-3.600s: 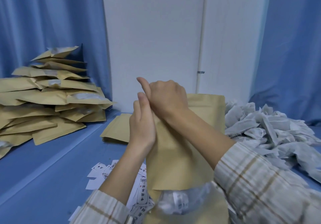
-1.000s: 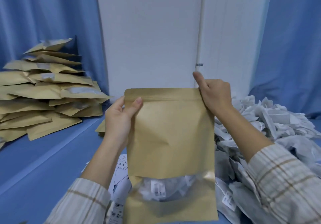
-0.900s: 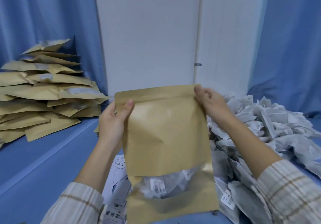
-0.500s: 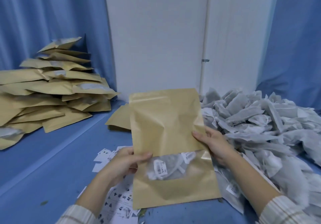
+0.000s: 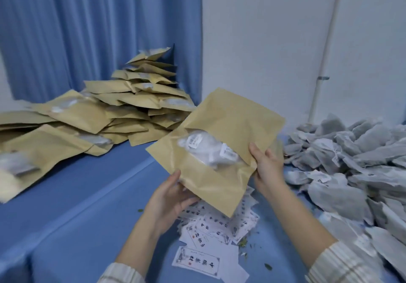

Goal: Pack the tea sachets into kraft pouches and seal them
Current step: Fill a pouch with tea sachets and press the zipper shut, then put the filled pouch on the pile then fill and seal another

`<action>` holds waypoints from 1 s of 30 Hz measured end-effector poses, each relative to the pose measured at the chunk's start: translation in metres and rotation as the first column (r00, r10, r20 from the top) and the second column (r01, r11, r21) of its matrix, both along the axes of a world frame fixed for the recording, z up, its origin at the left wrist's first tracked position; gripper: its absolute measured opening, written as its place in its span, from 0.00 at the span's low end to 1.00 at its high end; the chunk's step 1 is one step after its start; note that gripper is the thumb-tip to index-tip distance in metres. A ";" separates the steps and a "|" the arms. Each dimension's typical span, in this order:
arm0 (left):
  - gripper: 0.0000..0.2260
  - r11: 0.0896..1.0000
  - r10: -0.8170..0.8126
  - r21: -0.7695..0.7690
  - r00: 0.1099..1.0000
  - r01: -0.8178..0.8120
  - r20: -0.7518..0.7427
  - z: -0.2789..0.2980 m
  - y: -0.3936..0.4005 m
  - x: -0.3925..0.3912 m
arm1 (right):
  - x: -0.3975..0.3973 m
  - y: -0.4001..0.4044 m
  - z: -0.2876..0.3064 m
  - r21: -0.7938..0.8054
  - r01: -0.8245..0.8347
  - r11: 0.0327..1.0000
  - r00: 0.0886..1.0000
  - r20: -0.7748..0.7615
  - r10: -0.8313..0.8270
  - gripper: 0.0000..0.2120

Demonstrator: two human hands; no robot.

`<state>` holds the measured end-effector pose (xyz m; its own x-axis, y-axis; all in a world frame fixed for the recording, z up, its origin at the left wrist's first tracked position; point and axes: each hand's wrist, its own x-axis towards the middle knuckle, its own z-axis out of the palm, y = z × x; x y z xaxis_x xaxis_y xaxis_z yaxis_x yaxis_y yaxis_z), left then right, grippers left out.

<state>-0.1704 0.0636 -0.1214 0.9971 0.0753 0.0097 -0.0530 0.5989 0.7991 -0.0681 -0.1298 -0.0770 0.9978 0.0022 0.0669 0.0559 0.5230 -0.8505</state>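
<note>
The left hand [image 5: 173, 197] supports the lower corner of a flat brown kraft paper pouch with a clear window [image 5: 219, 144]; its thumb lies on the front face and its fingers curl under the edge. The right hand [image 5: 267, 164] grips the pouch's right edge, thumb on the front face, fingers behind. Both hands hold the pouch clear of the surface, tilted so that its top end points up and to the right.

The pouch is filled: white tea sachets with small printed tags [image 5: 211, 148] show through the window. The paper is lightly creased. Whether the top edge is sealed cannot be determined.

The pouch is above a scatter of white printed label cards [image 5: 211, 234], which lie on the blue cloth-covered bench [image 5: 72, 216]. To the left, a large loose stack of filled kraft pouches [image 5: 123, 107] rests on the bench and rises toward the corner. To the right, a heap of grey-white loose tea sachets [image 5: 351, 168] covers the bench, near the right hand. Small green leaf fragments [image 5: 267, 267] lie among the cards.

A pleated blue curtain [image 5: 87, 32] hangs behind the stack. A white wall [image 5: 263, 30] with a thin white vertical pipe [image 5: 325, 58] stands behind the heap. Striped plaid sleeves [image 5: 342, 265] cover both forearms.
</note>
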 end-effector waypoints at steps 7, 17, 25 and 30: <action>0.31 0.870 0.400 -0.390 0.894 -0.302 0.201 0.025 0.064 -0.033 | -0.035 0.201 0.045 0.061 -0.169 0.984 0.986 0.005 0.169 0.13; 0.18 0.728 0.668 -0.096 0.734 -0.678 -0.123 0.052 0.197 -0.043 | -0.091 0.392 0.037 -0.194 -0.819 0.540 0.573 -0.322 0.754 0.20; 0.07 0.805 0.576 -0.032 0.794 -0.592 -0.193 0.029 0.139 0.036 | -0.014 0.331 -0.003 -0.257 -0.643 0.722 0.766 -0.227 0.602 0.08; 0.07 0.911 0.403 0.000 0.890 -0.413 -0.212 0.022 0.066 0.109 | 0.051 0.247 -0.010 -0.418 -0.400 0.815 0.912 -0.093 0.400 0.05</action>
<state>-0.0615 0.1297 -0.0998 0.8584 0.4717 -0.2018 -0.1400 0.5937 0.7924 -0.0174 0.1174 -0.0873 0.9028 0.4287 -0.0337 -0.0810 0.0925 -0.9924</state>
